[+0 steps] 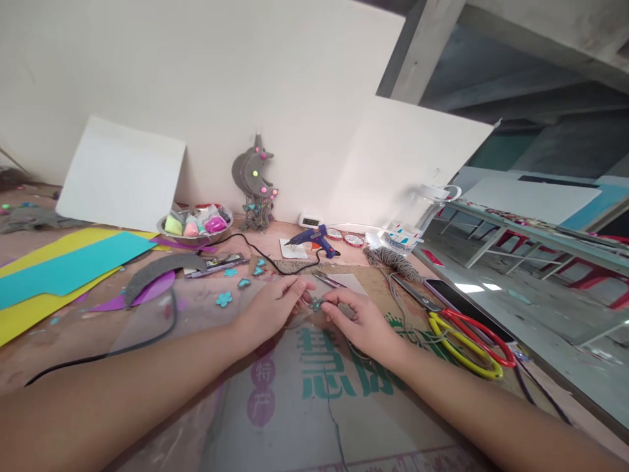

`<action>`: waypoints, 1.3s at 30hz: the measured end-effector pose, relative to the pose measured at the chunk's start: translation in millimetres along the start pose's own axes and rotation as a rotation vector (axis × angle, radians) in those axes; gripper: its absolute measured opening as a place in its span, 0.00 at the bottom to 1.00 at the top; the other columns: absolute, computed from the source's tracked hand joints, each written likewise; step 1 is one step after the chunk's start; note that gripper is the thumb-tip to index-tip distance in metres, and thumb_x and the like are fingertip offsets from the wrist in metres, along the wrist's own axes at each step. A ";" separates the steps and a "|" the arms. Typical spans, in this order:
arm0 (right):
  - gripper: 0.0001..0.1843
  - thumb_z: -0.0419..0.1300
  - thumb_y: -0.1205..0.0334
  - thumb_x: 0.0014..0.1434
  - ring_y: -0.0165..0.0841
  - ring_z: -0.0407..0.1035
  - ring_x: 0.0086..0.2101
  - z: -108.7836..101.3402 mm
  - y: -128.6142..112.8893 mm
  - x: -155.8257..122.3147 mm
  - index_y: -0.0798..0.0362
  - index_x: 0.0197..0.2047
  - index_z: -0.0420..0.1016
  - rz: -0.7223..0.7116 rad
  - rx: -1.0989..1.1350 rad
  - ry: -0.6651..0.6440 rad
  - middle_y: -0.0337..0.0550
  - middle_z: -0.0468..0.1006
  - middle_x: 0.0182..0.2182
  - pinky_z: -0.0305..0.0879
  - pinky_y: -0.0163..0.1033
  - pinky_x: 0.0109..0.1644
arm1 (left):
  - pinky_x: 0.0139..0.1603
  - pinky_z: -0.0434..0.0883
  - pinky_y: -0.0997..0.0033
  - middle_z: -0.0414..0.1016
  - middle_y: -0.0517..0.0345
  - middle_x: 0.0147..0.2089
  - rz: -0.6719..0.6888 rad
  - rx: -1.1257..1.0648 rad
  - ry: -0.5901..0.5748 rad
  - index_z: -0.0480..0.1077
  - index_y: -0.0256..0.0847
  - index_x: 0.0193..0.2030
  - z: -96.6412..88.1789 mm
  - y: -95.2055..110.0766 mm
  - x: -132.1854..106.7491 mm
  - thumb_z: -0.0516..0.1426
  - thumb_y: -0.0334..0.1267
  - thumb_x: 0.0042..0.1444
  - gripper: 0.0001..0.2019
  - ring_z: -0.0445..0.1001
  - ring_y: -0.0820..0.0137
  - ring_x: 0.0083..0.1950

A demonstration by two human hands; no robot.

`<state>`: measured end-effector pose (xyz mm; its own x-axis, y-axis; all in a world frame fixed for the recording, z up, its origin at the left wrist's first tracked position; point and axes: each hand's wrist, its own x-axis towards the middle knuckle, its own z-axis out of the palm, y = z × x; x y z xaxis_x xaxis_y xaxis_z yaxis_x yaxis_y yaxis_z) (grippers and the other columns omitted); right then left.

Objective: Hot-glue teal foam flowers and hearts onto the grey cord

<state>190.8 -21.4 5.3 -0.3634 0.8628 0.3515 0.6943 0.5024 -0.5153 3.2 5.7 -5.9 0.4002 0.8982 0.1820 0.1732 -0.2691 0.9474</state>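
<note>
My left hand (276, 307) and my right hand (362, 322) meet over the printed cardboard in the middle of the table. Between their fingertips is a small flower-shaped piece (315, 304), greyish teal. My right thumb and forefinger pinch its edge; the left fingers are bent close to its other side, and their contact is partly hidden. Grey yarn (403, 308) runs past my right wrist from a bundle (392, 261) at the back right. Left of my left hand lie a teal flower cutout (224, 299) and a teal heart (244, 283).
A blue glue gun (314, 238) with a black cable lies behind my hands. Scissors (472, 341) with red and yellow handles and a phone (466, 308) are at right. A bowl (196, 237), a grey moon decoration (255, 177) and a clear jug (417, 210) stand along the back.
</note>
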 end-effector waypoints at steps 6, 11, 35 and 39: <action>0.14 0.50 0.56 0.62 0.32 0.68 0.31 -2.1 -0.6 0.6 0.52 0.28 0.68 0.023 -0.003 0.028 0.40 0.74 0.26 0.63 0.35 0.36 | 0.33 0.65 0.75 0.73 0.58 0.32 0.018 0.088 -0.025 0.71 0.37 0.34 1.3 6.9 -3.0 0.54 0.42 0.53 0.10 0.69 0.72 0.33; 0.13 0.51 0.55 0.61 0.32 0.68 0.32 -1.6 2.4 0.9 0.52 0.30 0.69 0.020 -0.007 0.020 0.40 0.74 0.28 0.63 0.35 0.36 | 0.28 0.62 0.75 0.71 0.60 0.27 -0.005 0.103 -0.023 0.71 0.38 0.31 3.0 8.6 -4.6 0.54 0.41 0.52 0.09 0.66 0.73 0.28; 0.14 0.51 0.57 0.61 0.29 0.66 0.27 -2.0 1.5 1.7 0.52 0.27 0.68 0.076 0.069 0.002 0.37 0.71 0.24 0.62 0.32 0.32 | 0.31 0.62 0.75 0.72 0.60 0.28 0.058 0.148 -0.035 0.72 0.38 0.32 0.2 6.0 -2.4 0.49 0.40 0.56 0.12 0.67 0.72 0.30; 0.13 0.52 0.57 0.60 0.30 0.67 0.28 -1.9 -0.8 2.1 0.52 0.26 0.68 0.069 0.054 -0.007 0.38 0.72 0.24 0.62 0.33 0.32 | 0.36 0.65 0.75 0.75 0.59 0.35 0.095 0.109 -0.005 0.72 0.39 0.38 0.0 5.3 -1.9 0.50 0.41 0.57 0.12 0.70 0.71 0.35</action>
<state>190.7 -20.1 8.0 -0.3205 0.8958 0.3080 0.6834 0.4438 -0.5796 3.4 2.5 -1.2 0.4242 0.8652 0.2675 0.2310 -0.3890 0.8918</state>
